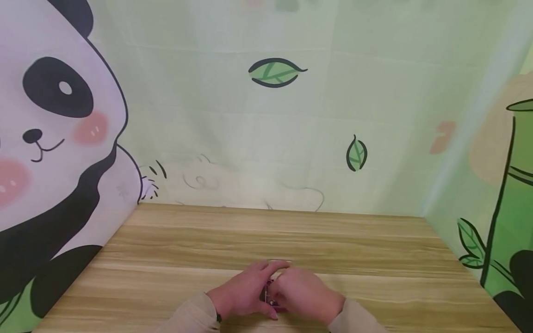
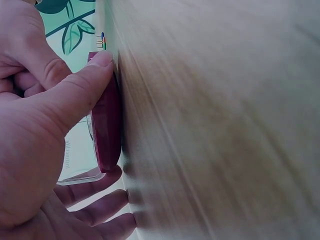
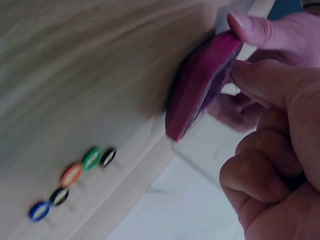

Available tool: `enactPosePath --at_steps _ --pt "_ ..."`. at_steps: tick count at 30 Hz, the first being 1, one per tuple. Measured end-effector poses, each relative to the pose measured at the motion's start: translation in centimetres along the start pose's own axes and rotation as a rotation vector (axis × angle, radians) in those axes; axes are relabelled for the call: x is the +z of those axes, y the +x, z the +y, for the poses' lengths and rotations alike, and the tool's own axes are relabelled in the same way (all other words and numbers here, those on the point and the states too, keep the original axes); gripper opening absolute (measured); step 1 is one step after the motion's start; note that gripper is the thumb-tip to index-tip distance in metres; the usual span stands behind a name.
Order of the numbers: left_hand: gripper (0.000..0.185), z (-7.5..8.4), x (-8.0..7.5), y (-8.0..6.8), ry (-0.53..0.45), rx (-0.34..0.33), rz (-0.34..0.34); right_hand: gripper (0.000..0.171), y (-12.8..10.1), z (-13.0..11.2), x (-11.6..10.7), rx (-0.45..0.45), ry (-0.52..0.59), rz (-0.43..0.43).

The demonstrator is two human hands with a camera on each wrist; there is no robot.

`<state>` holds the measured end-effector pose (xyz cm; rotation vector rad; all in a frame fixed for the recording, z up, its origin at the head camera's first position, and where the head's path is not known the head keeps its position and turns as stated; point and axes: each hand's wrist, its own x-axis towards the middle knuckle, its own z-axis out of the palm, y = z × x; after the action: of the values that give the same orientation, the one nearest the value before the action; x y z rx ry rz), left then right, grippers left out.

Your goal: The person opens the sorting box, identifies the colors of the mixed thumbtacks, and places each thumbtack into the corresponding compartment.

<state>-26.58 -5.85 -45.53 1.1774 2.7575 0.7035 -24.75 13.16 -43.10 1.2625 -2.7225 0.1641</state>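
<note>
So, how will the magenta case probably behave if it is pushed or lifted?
The magenta case is probably stiff, as its outline looks crisp and angular. It may slide rather than roll, since it lies low on the table. Its smooth, slightly shiny side could make it a little slippery to grip.

1. The case (image 3: 197,92) looked like smooth, faintly glossy plastic.
2. Its cover (image 2: 86,177) looked like clear, shiny plastic.
3. The worktop (image 1: 258,236) showed smooth wood grain.
4. The backdrop (image 1: 200,88) looked like matt, lightly creased cloth.
5. The sleeves (image 1: 189,317) were matt cloth.
</note>
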Motion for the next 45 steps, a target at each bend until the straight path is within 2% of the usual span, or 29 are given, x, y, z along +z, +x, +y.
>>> enactPosePath --at_steps 6,10,19,24,34,40,45 --pt "0.105 0.2 -0.1 0.0 0.007 -0.034 -0.009 0.007 -1.2 1.7 -0.9 0.041 0.087 -0.019" --pt "0.106 0.4 -0.1 0.0 -0.009 -0.047 -0.016 0.009 -2.4 3.5 -1.3 0.046 0.119 -0.011" --pt "0.107 0.7 -0.3 0.0 -0.012 -0.075 -0.033 0.013 -4.2 6.3 -1.2 0.066 0.104 -0.042" --pt "0.106 0.7 -0.4 -0.1 -0.023 -0.083 -0.032 0.01 -4.4 6.4 -0.8 0.071 0.133 -0.076" --pt "0.107 0.5 -0.3 -0.2 -0.033 -0.08 -0.035 0.011 -4.5 6.0 -0.6 0.152 0.167 -0.155" --pt "0.107 0.4 -0.1 -0.1 -0.027 -0.076 -0.032 0.015 -4.5 5.9 -0.5 0.148 0.172 -0.15" --pt "0.107 0.4 -0.2 -0.2 -0.03 -0.079 -0.034 0.014 -4.6 5.9 -0.6 0.185 0.253 -0.141"
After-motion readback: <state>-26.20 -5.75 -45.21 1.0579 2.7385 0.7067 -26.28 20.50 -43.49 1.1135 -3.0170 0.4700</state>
